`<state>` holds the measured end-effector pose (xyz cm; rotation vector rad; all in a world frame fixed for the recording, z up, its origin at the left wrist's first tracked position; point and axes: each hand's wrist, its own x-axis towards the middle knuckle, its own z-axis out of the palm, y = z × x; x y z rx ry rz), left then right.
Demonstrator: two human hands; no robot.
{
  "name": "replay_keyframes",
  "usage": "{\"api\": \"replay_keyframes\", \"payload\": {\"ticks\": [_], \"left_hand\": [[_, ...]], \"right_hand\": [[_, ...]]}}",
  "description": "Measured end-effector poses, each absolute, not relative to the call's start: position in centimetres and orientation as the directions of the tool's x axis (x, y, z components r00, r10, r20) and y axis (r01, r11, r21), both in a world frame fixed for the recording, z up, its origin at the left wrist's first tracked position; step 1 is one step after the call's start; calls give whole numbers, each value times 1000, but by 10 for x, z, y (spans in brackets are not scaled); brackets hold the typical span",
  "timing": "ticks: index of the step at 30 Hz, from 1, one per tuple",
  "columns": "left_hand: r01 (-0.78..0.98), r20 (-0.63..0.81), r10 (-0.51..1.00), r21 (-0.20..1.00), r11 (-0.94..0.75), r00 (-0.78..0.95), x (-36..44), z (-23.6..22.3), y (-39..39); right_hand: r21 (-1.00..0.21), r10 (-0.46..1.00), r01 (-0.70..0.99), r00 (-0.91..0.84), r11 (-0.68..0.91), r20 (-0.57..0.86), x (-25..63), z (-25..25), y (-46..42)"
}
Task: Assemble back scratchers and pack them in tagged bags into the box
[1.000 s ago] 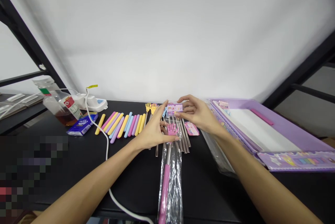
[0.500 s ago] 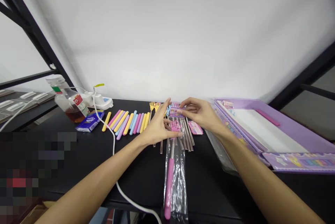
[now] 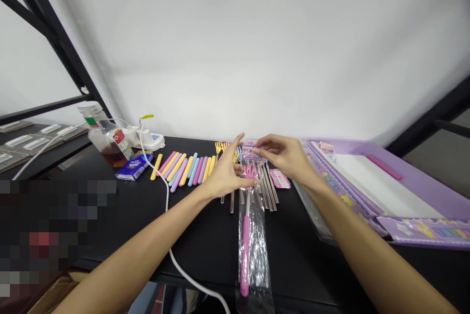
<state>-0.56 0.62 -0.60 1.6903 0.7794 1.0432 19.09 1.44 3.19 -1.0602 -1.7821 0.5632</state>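
A pink back scratcher (image 3: 245, 250) lies lengthwise inside a clear plastic sleeve (image 3: 260, 255), its hand-shaped head towards the wall. My left hand (image 3: 224, 174) is at the left of that head, index finger raised and thumb stretched across the sleeve. My right hand (image 3: 288, 157) pinches a small purple printed card (image 3: 252, 152) at the sleeve's far end. Behind and under the sleeve lie several metal rods (image 3: 270, 189) with yellow and blue scratcher heads (image 3: 219, 146), partly hidden by my hands. A pink printed card (image 3: 279, 178) rests right of the rods.
Several pastel handles (image 3: 183, 171) lie in a row on the black table (image 3: 205, 235). A white cable (image 3: 167, 206) crosses it from a power strip (image 3: 156, 141). A bottle (image 3: 108, 140) and a blue packet (image 3: 134, 166) stand left. A purple display box (image 3: 367, 145) lies right.
The view has shifted slightly, so everything sits a little further right. Both hands keep nearly the same pose, with the purple card still in my right fingers.
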Motion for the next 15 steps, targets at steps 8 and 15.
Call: {"api": "replay_keyframes", "payload": {"ticks": [8,15], "left_hand": [[17,301,864,942,-336,405,-6,-4,9],[-3,309,857,941,-339,413,-7,-9,10]], "right_hand": [[-738,845,413,-241,534,477,190,30,16],[-828,883,309,-188,468,429,188,27,15]]}}
